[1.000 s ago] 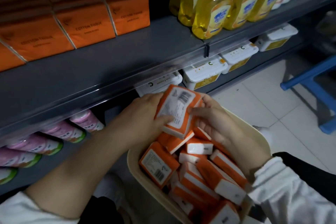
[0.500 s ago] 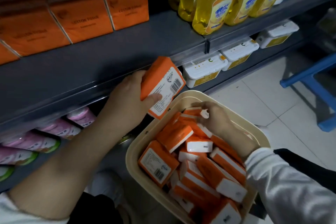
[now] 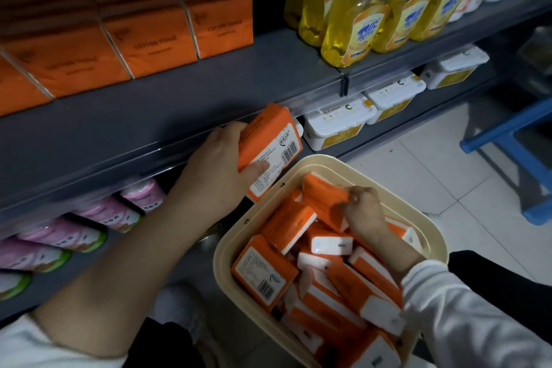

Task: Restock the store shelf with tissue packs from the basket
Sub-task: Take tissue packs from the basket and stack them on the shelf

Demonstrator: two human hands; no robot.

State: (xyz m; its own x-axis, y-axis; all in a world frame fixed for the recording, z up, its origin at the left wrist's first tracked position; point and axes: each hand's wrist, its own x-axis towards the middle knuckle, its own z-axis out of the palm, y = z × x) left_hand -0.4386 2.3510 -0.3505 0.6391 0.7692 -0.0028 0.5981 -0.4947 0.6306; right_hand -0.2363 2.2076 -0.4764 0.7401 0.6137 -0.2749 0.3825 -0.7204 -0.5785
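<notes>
Firstly, with left hand (image 3: 219,166) gripping the tissue pack (image 3: 268,143), clear the shelf (image 3: 209,92) lip at frame centre; right hand (image 3: 363,207) pinches a second pack (image 3: 324,200) in the basket (image 3: 316,159).

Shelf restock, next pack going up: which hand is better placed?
Left. The left hand holds a tissue pack raised at the shelf edge; the right hand is down in the basket, just gripping a second pack.

L hand (image 3: 221,164) higher, fingers curled in a grip, thumb fwd; R hand (image 3: 366,207) lower, fingers seemingly pinching.
</notes>
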